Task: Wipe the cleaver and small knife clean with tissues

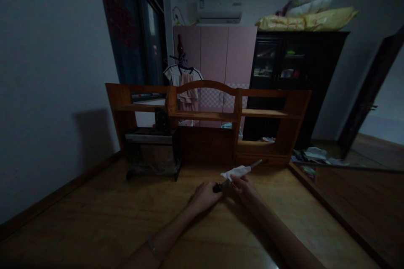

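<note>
Over the wooden surface, my left hand (203, 196) is closed around the dark end of a thin, long tool (256, 163) with a pale grey shaft. Its exact kind is too dim to make out. A crumpled white tissue (236, 172) is wrapped around the middle of the shaft. My right hand (244, 188) pinches the tissue from below, fingers closed. The tool's far end sticks out of the tissue, pointing up and to the right. My left fingers are partly hidden behind the hand.
Beyond my hands stands a wooden shelf unit (206, 115) on the wooden surface (126, 222). A dark box-like appliance (154, 153) sits at its left. A raised wooden edge (328, 201) runs along the right. A pink wardrobe (214, 54) and black cabinet (325, 63) stand farther back.
</note>
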Demonstrator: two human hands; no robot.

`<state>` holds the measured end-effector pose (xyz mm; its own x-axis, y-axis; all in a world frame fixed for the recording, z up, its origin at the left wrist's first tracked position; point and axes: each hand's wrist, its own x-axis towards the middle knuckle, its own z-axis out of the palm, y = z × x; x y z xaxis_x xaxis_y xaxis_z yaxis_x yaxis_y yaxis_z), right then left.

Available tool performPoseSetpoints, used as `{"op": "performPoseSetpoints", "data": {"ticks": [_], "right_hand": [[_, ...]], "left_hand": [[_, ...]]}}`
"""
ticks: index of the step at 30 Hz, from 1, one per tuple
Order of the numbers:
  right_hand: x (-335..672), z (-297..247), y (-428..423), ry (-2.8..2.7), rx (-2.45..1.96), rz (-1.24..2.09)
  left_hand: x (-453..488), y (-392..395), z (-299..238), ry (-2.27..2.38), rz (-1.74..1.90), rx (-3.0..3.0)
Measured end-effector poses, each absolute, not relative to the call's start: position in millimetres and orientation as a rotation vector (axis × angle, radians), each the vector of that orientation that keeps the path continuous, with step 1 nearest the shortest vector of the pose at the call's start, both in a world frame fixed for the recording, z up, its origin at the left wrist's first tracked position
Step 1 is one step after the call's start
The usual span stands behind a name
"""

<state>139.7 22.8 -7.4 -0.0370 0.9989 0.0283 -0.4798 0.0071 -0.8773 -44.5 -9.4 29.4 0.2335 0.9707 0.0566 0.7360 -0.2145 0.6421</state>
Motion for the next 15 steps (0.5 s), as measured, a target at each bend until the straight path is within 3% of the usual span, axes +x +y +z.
{"op": "performPoseSetpoints", "data": {"ticks": [15], "right_hand": [[140, -3, 21, -0.813, -0.863, 1.430]], "left_hand": [[-48, -6, 22, 1.515, 0.634, 2.153]]}}
